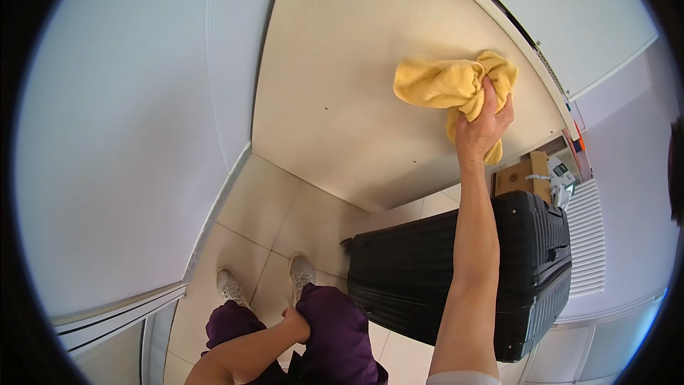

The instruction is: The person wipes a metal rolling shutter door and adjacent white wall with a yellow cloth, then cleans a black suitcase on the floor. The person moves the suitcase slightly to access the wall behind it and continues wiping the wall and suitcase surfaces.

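My right hand [483, 125] grips a bunched yellow cloth [441, 83] and presses it against a cream-coloured panel [342, 53] near its right side. Part of the cloth hangs loose to the left of the fingers, and a fold drops below the wrist. My left hand [296, 324] rests at the knee of my purple trousers [336, 313]; its fingers are mostly hidden, so whether they hold anything does not show. A few small dark holes or marks dot the panel's lower part.
A black ribbed suitcase [406, 267] stands under my right forearm. Behind it are an opened cardboard box [513, 177] and a white ribbed radiator [586, 240]. A pale wall [123, 117] rises on the left. Light tiles [262, 203] cover the floor around my shoes [302, 270].
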Demonstrator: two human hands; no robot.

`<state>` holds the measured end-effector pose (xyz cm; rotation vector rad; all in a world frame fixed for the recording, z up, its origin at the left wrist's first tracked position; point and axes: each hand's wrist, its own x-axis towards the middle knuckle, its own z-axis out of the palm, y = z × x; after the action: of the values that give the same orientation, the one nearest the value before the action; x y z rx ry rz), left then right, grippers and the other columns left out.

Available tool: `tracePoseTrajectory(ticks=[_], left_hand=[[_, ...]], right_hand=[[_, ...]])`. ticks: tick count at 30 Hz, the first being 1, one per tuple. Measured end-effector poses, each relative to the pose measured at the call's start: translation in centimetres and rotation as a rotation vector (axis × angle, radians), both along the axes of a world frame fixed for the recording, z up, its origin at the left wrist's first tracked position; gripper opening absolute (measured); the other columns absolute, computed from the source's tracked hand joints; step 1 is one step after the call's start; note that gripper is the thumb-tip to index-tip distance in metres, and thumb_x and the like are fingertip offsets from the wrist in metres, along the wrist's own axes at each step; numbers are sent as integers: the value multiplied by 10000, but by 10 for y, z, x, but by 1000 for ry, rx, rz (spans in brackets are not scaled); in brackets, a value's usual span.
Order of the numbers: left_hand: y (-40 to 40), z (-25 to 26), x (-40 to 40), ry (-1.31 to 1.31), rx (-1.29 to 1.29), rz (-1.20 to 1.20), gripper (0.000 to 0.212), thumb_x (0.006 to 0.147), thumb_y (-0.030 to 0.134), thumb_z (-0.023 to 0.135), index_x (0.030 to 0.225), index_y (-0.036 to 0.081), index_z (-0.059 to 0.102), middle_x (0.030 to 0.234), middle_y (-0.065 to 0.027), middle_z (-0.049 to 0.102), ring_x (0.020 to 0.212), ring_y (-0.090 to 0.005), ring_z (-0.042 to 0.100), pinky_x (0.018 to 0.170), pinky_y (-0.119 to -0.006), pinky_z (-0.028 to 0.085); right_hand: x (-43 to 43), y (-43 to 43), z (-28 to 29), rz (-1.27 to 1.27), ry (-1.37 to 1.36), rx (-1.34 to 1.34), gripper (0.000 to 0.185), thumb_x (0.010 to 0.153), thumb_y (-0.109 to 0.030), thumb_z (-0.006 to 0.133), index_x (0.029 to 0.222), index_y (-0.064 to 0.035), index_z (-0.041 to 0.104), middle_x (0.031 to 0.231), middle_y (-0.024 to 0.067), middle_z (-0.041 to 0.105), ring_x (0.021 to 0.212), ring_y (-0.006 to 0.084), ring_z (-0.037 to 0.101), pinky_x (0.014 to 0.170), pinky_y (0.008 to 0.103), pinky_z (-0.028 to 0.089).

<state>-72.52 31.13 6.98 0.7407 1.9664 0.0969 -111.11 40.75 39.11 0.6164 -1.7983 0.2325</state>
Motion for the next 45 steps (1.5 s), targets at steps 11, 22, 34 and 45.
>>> tracePoseTrajectory(ticks=[11,22,34,45], left_hand=[[-8,-11,12,9,-33,-6,386,889,338,516,1207,162,645,1159,-56,657,990,-262,640,881,-510,409],[5,-14,5,72,77,56,366,866,276,524,1183,151,659,1125,-81,668,952,-275,650,863,-500,424],[13,19,-22,-67,19,-59,353,846,249,536,1142,111,671,1016,-122,688,843,-307,668,826,-474,452],[20,8,-19,-66,75,-30,336,849,255,540,1084,63,687,976,-157,692,805,-328,671,810,-473,460]], right_hand=[[-13,23,-30,239,-188,-484,478,761,-86,695,1220,-107,560,1198,212,478,1104,355,486,910,434,411],[-6,-13,-28,129,-84,-360,577,602,-100,780,1153,-140,614,1266,225,467,1091,390,466,949,476,369],[-12,-92,-112,219,-67,529,117,786,-151,600,866,-211,661,1331,90,508,1115,302,506,877,449,401],[-31,-262,-57,180,243,308,296,749,-147,646,1032,-233,644,1192,98,539,982,304,513,849,462,391]])
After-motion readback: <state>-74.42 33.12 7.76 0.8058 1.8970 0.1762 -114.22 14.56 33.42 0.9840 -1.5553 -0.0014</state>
